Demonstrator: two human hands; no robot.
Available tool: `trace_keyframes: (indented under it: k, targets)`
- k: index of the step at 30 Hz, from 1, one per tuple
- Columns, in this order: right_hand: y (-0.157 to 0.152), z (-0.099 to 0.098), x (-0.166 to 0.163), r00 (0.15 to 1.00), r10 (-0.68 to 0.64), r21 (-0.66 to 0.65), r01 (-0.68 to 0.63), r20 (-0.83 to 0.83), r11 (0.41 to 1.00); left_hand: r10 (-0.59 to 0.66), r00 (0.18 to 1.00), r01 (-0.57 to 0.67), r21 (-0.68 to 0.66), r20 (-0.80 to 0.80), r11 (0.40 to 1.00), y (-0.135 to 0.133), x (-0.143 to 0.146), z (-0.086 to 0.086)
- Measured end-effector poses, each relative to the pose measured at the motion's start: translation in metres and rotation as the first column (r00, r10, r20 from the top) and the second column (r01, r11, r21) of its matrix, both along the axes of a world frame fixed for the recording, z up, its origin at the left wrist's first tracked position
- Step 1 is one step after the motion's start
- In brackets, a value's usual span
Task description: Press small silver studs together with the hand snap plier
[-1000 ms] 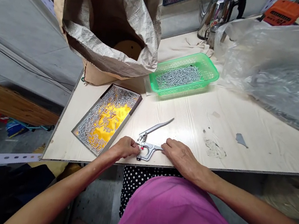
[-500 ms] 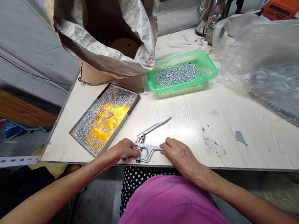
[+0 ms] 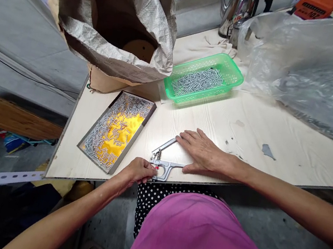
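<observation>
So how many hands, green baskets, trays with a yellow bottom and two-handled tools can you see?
Hands: 2 (left hand and right hand)
Green basket: 1
Yellow-bottomed tray: 1
Two-handled tool: 1
Total: 5
</observation>
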State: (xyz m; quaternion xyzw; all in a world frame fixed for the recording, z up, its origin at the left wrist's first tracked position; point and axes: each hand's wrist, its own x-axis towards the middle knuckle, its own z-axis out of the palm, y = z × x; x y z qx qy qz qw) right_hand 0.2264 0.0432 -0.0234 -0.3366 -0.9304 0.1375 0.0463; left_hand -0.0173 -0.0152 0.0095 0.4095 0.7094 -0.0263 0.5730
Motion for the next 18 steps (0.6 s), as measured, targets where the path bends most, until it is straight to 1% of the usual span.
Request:
trace_keyframes:
  k: [4, 9, 18]
  targets:
    - [-0.003, 0.006, -0.004, 1.0, -0.016, 0.021, 0.016, 0.015, 1.0, 0.006, 1.0, -0.006, -0.007, -0.018, 1.0, -0.001, 0.001, 0.001]
    - [-0.009, 0.008, -0.004, 1.0, -0.026, 0.033, 0.026, -0.001, 0.999, 0.031, 0.999, -0.031, -0.01, -0.024, 0.999, -0.002, 0.001, 0.0]
    - [-0.014, 0.006, 0.001, 0.998, -0.027, 0.054, 0.03, -0.054, 0.998, 0.047, 0.998, -0.047, -0.007, 0.044, 0.999, -0.004, -0.002, -0.003]
